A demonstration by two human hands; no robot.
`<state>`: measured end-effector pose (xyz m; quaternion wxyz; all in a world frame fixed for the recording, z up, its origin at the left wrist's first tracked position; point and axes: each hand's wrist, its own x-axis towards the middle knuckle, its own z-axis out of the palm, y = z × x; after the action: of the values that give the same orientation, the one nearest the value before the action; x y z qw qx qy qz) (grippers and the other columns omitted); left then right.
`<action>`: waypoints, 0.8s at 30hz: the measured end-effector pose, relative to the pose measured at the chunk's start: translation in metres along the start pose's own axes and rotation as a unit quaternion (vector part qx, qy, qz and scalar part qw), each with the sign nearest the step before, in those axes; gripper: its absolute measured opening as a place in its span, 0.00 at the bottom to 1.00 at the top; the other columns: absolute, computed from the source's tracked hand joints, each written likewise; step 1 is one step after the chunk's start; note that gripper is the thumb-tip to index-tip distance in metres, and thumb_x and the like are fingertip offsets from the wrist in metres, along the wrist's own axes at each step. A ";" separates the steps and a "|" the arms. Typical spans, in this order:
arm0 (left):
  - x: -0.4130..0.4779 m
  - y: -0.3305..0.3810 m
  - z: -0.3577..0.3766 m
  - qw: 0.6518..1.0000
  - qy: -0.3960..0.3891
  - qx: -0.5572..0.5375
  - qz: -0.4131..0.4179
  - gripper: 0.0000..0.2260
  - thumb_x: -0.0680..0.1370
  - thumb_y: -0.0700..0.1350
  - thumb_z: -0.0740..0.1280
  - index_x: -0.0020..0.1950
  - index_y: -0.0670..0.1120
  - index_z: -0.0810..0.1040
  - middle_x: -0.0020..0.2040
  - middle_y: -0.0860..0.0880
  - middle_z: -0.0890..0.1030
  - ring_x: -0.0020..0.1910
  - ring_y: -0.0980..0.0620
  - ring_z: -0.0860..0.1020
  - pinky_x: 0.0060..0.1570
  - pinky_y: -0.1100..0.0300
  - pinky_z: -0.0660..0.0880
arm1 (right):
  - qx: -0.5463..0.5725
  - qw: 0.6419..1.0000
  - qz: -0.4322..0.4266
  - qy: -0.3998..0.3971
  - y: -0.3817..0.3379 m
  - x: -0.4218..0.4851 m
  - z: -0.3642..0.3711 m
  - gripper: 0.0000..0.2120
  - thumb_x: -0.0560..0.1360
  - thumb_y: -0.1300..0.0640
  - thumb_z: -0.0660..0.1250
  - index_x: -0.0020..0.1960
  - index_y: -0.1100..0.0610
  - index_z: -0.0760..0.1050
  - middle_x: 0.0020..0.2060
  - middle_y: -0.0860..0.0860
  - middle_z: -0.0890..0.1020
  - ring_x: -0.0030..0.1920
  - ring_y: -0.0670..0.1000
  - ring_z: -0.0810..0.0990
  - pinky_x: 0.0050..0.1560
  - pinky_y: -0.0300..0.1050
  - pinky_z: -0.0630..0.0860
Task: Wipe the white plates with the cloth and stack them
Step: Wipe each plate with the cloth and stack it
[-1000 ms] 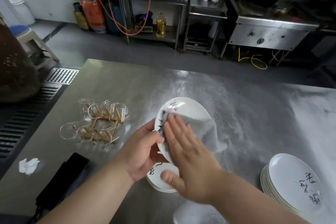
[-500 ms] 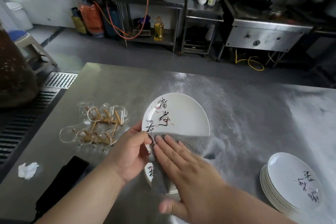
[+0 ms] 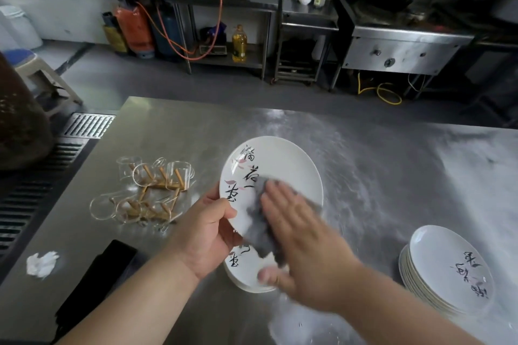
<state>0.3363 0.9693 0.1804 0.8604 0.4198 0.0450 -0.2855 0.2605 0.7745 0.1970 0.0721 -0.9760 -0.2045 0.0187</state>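
Observation:
My left hand [image 3: 206,235] grips the lower left rim of a white plate [image 3: 283,165] with black brush writing, tilted up above the steel table [image 3: 378,176]. My right hand [image 3: 302,235] lies flat with straight fingers, pressing a grey cloth [image 3: 262,235] against the plate's face. Under my hands a low stack of white plates [image 3: 244,269] sits on the table. A taller stack of white plates [image 3: 445,269] stands at the right, near the front edge.
A cluster of glass cups on a wooden rack [image 3: 145,193] lies on its side left of the plate. A black phone-like slab [image 3: 98,280] and a crumpled white tissue [image 3: 42,262] lie at the front left. A floor drain grate [image 3: 87,124] is beyond the table's left edge.
My right hand has slid the cloth down off the plate's upper face, baring the writing, then back up toward the plate's middle. The plate has tilted to face me more.

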 end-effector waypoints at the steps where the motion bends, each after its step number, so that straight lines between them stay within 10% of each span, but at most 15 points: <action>1: -0.001 -0.001 0.000 1.000 0.003 0.010 0.001 0.26 0.67 0.34 0.62 0.62 0.44 0.86 0.60 0.36 0.85 0.55 0.37 0.85 0.45 0.42 0.84 | 0.000 0.999 0.035 0.001 0.009 0.006 -0.008 0.53 0.74 0.23 0.37 0.84 0.61 0.44 0.83 0.57 0.42 0.83 0.55 0.37 0.82 0.58 0.48; 4: 0.001 0.004 0.004 1.000 -0.001 0.011 0.011 0.25 0.68 0.34 0.62 0.62 0.45 0.85 0.61 0.36 0.85 0.56 0.36 0.85 0.48 0.37 0.83 | -0.004 0.997 0.078 -0.002 0.021 0.016 -0.025 0.53 0.71 0.22 0.34 0.84 0.58 0.36 0.82 0.55 0.34 0.82 0.52 0.31 0.82 0.54 0.41; 10: 0.004 0.006 0.006 0.999 0.009 -0.030 0.012 0.26 0.68 0.32 0.59 0.60 0.44 0.87 0.61 0.35 0.85 0.53 0.37 0.86 0.46 0.41 0.85 | 0.008 1.000 -0.020 0.003 -0.015 -0.018 0.005 0.52 0.75 0.22 0.40 0.84 0.61 0.54 0.84 0.56 0.52 0.84 0.55 0.47 0.82 0.60 0.55; 16: 0.005 0.003 0.006 0.999 0.006 -0.027 0.016 0.29 0.70 0.34 0.59 0.71 0.43 0.79 0.64 0.37 0.84 0.57 0.36 0.85 0.44 0.40 0.85 | -0.042 0.992 0.116 -0.010 0.020 0.002 -0.029 0.56 0.69 0.21 0.29 0.84 0.58 0.36 0.82 0.54 0.34 0.81 0.52 0.29 0.81 0.56 0.35; 21: 0.014 -0.001 0.018 0.998 0.035 -0.034 0.027 0.31 0.67 0.34 0.61 0.71 0.42 0.79 0.65 0.35 0.83 0.57 0.35 0.85 0.53 0.40 0.82 | 0.032 0.999 0.034 -0.005 -0.023 -0.024 0.001 0.54 0.74 0.23 0.36 0.83 0.63 0.54 0.83 0.59 0.53 0.84 0.58 0.48 0.83 0.58 0.50; 24: 0.013 -0.012 0.020 0.999 0.053 0.009 0.006 0.26 0.71 0.31 0.58 0.67 0.41 0.80 0.62 0.34 0.84 0.51 0.37 0.86 0.41 0.43 0.85 | 0.071 0.996 0.045 -0.018 -0.008 -0.029 0.010 0.53 0.74 0.22 0.35 0.85 0.59 0.48 0.84 0.53 0.47 0.84 0.51 0.42 0.83 0.55 0.47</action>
<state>0.3373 0.9428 0.1805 0.8546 0.4425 0.0855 -0.2581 0.2300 0.7716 0.1889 0.1364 -0.9762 -0.1595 0.0541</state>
